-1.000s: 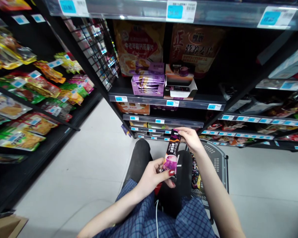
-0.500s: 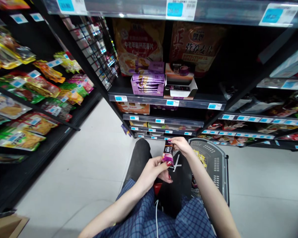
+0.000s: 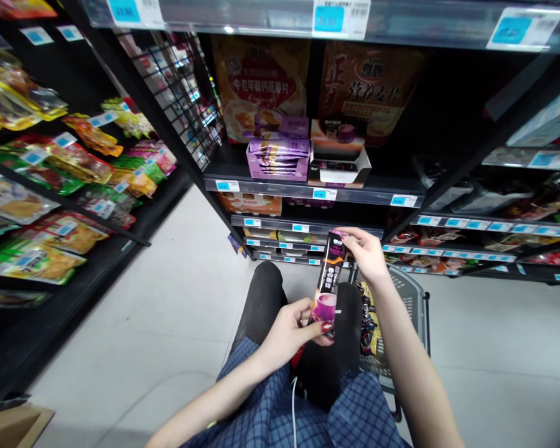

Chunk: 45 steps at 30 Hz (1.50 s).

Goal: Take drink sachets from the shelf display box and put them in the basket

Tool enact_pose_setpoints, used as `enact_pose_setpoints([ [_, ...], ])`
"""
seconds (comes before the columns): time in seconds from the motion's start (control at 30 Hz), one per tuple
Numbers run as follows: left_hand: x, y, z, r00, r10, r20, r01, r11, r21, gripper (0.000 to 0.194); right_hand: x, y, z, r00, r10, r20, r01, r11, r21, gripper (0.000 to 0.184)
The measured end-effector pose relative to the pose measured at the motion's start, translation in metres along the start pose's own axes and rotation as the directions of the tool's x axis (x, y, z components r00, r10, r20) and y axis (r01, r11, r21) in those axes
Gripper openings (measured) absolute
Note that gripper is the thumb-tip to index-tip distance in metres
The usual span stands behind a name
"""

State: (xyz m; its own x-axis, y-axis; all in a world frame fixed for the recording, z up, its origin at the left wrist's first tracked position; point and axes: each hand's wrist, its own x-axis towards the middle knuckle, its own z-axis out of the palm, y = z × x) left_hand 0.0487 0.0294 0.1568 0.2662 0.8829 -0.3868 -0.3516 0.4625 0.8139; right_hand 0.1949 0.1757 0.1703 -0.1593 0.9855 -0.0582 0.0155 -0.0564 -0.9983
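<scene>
A long narrow black drink sachet (image 3: 328, 280), printed with a purple cup, is stretched between both hands above my knees. Its lower end is pinched by my left hand (image 3: 298, 323), thumb on top. At the upper end, the fingers of my right hand (image 3: 364, 252) close on its corner. Ahead on the shelf, a black open carton (image 3: 338, 171) has a few dark sachets inside. Beside it stands a purple carton (image 3: 279, 163) full of purple sachets. To the right of my knees, a grey basket (image 3: 408, 311) contains dark and yellow packets (image 3: 369, 326), partly hidden by my right arm.
A shelf edge with price tags (image 3: 340, 22) crosses the top of the view. Large cereal bags (image 3: 264, 87) stand behind the cartons. Bagged snacks (image 3: 70, 162) fill the left rack. A cardboard box (image 3: 16, 426) lies at the lower left. A white cable (image 3: 294, 404) hangs over my lap.
My right hand has moved up and to the right with the sachet's upper end, so the sachet now shows at full length. My left hand still grips its lower end.
</scene>
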Motion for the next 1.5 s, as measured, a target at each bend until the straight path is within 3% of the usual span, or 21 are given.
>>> enact_pose_setpoints([
  [0.13, -0.002, -0.001, 0.0, 1.0, 0.011, 0.011, -0.012, 0.999, 0.034, 0.027, -0.024, -0.042, -0.003, 0.968, -0.25, -0.01, 0.243, 0.948, -0.207, 0.022],
  [0.23, -0.004, -0.001, 0.0, 1.0, 0.007, 0.015, -0.008, 0.999, 0.032, 0.025, -0.04, -0.061, -0.003, 0.934, -0.358, -0.002, 0.341, 0.892, -0.296, 0.02],
  [0.53, -0.004, -0.003, -0.002, 0.998, -0.024, 0.051, 0.023, 1.0, 0.021, 0.03, -0.06, -0.074, -0.003, 0.859, -0.509, 0.055, 0.476, 0.754, -0.452, 0.02],
  [0.6, -0.004, -0.002, -0.004, 0.984, -0.054, 0.173, 0.065, 0.996, -0.058, 0.037, -0.061, -0.074, -0.004, 0.864, -0.502, 0.048, 0.473, 0.774, -0.421, 0.019],
  [0.7, -0.002, -0.001, -0.009, 0.906, -0.078, 0.416, 0.18, 0.96, -0.213, 0.054, -0.06, -0.071, -0.006, 0.887, -0.457, 0.063, 0.458, 0.853, -0.25, 0.016],
  [0.8, 0.0, -0.003, -0.011, 0.86, -0.1, 0.501, 0.262, 0.928, -0.265, 0.055, -0.056, -0.064, -0.007, 0.872, -0.462, 0.161, 0.465, 0.885, 0.021, 0.01],
  [0.93, 0.0, -0.003, -0.008, 0.905, -0.152, 0.397, 0.251, 0.945, -0.211, 0.045, -0.05, -0.056, -0.006, 0.841, -0.495, 0.219, 0.491, 0.868, 0.076, 0.02],
  [1.07, -0.002, 0.001, -0.002, 0.981, -0.1, 0.165, 0.125, 0.981, -0.146, 0.039, -0.051, -0.053, -0.006, 0.881, -0.409, 0.237, 0.396, 0.913, 0.103, 0.048],
  [1.2, -0.006, 0.001, 0.003, 1.0, -0.019, -0.024, 0.019, 1.0, -0.012, 0.033, -0.053, -0.053, -0.005, 0.939, -0.281, 0.198, 0.299, 0.952, -0.063, 0.031],
  [1.3, -0.009, 0.0, 0.006, 0.999, -0.006, -0.051, 0.008, 0.999, 0.035, 0.036, -0.049, -0.051, -0.004, 0.945, -0.29, 0.15, 0.311, 0.939, -0.146, 0.022],
  [1.5, -0.011, 0.002, 0.01, 1.0, -0.014, -0.023, 0.015, 1.0, 0.028, 0.037, -0.037, -0.042, -0.004, 0.954, -0.259, 0.148, 0.274, 0.957, -0.091, 0.021],
])
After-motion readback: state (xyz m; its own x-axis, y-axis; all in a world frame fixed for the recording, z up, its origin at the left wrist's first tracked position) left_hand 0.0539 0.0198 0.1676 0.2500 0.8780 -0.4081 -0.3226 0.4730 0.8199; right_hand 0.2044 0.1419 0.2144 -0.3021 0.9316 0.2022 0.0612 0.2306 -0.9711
